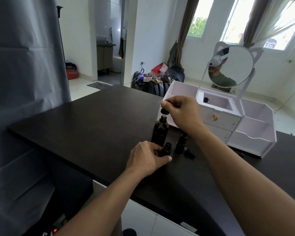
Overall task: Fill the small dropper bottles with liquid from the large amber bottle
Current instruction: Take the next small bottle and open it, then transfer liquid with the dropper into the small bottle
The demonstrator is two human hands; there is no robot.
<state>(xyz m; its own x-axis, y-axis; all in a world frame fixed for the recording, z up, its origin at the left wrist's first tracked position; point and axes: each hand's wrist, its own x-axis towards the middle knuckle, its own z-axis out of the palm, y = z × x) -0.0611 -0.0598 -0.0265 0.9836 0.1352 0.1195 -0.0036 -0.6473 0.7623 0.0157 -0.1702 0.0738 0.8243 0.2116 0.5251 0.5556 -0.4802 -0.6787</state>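
A white room with two windows. One black table (pixel 95 120), with one white organizer (pixel 252 132) and its mirror (pixel 231 66) at the right edge. One big bottle (pixel 160 129) stands open mid-table; two small bottles — one (pixel 166 149) gripped by my left hand (pixel 147 159), one (pixel 180 143) beside it. My right hand (pixel 182 113) pinches a dropper (pixel 164 111) just above the big bottle's mouth. One loose cap (pixel 189 153) lies nearby.
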